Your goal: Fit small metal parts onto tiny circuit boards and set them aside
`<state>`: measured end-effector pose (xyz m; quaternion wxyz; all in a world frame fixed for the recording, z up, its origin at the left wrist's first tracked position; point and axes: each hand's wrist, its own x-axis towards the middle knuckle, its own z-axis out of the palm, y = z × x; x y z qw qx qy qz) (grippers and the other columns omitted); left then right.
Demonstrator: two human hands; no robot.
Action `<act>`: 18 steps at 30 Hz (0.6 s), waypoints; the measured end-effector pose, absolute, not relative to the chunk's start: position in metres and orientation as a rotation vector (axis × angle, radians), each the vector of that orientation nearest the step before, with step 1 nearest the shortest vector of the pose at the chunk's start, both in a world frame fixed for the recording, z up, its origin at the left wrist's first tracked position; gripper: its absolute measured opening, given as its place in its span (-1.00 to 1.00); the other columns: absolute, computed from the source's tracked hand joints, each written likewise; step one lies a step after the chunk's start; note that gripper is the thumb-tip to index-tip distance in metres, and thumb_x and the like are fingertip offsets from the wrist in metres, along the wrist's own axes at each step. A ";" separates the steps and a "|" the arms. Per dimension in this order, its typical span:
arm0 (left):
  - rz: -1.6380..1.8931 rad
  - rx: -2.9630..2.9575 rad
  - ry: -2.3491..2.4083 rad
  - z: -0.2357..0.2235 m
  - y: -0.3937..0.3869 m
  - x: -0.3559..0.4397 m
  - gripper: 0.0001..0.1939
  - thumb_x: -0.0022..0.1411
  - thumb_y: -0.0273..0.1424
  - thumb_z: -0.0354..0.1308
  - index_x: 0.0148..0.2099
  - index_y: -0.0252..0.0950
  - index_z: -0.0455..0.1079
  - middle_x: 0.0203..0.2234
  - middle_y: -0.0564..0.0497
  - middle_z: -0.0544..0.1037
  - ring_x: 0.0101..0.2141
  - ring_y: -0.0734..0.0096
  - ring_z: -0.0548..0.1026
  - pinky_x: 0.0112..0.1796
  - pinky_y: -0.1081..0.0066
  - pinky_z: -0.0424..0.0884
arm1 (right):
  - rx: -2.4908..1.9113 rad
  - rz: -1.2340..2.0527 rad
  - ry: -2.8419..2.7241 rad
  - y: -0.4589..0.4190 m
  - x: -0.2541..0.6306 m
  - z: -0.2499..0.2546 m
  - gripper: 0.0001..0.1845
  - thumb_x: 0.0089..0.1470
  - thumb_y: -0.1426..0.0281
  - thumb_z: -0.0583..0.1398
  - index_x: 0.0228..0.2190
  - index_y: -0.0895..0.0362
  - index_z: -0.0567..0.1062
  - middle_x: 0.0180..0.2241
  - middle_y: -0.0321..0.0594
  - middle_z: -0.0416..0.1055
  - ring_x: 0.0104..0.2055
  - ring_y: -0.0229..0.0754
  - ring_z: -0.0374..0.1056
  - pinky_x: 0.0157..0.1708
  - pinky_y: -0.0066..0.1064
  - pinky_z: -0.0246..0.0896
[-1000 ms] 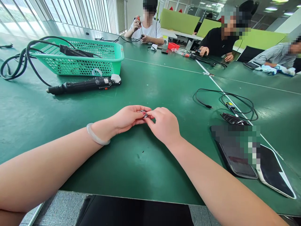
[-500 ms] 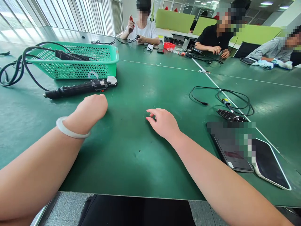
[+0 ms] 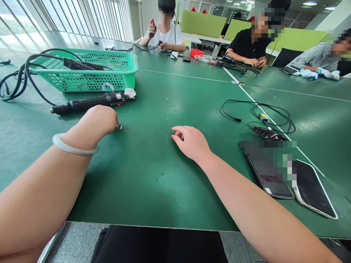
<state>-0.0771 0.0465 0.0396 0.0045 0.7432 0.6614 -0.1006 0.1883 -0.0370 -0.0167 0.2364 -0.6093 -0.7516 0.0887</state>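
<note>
My left hand (image 3: 98, 120) rests on the green table (image 3: 153, 175) just in front of a black electric screwdriver (image 3: 90, 101). Its fingers are curled under, and a tiny dark part (image 3: 120, 126) lies at their tips; whether they grip it is hidden. A pale bangle (image 3: 72, 144) sits on that wrist. My right hand (image 3: 192, 142) lies at the table's middle, palm down, fingers loosely bent with red nails. Something small seems to be under its fingertips, too hidden to name.
A green mesh basket (image 3: 90, 71) with black cables stands at the back left. A black cable (image 3: 260, 113), a dark part (image 3: 267, 133), a phone (image 3: 271, 179) and a tablet (image 3: 312, 190) lie at the right. Three other people work at the far side.
My hands were together at the table's middle pinching a small part. The left hand has swung left and forward toward the screwdriver; the right stayed put.
</note>
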 end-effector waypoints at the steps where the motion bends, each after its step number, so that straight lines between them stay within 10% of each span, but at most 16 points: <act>1: -0.335 2.314 2.064 0.042 0.046 -0.076 -0.97 -0.01 -0.49 0.19 -0.46 -0.29 0.45 -0.72 0.07 0.32 -0.43 0.29 0.37 -0.21 0.34 0.26 | -1.670 0.248 -2.059 -0.037 0.188 -0.017 -0.71 0.12 0.35 0.11 -0.11 0.06 0.48 -0.30 -0.26 0.50 -0.27 -0.21 0.36 -0.35 -0.34 0.23; 8: -0.330 2.263 2.155 0.052 0.046 -0.090 -0.75 0.13 -0.41 0.06 -0.15 -0.34 0.45 -0.35 -0.14 0.54 -0.27 0.14 0.40 -0.19 0.18 0.33 | -1.681 0.283 -2.043 -0.038 0.187 -0.015 -0.70 0.12 0.35 0.11 -0.11 0.06 0.49 -0.31 -0.27 0.51 -0.27 -0.21 0.36 -0.36 -0.35 0.24; 18: 0.245 2.189 2.002 -0.003 0.032 -0.043 -0.64 0.30 -0.35 -0.22 -0.03 -0.51 0.22 0.00 -0.52 0.32 0.13 -0.37 0.15 -0.02 -0.15 0.15 | -1.684 0.328 -2.005 -0.038 0.191 -0.016 -0.71 0.12 0.33 0.11 -0.12 0.06 0.50 -0.33 -0.28 0.51 -0.34 -0.24 0.37 -0.36 -0.36 0.25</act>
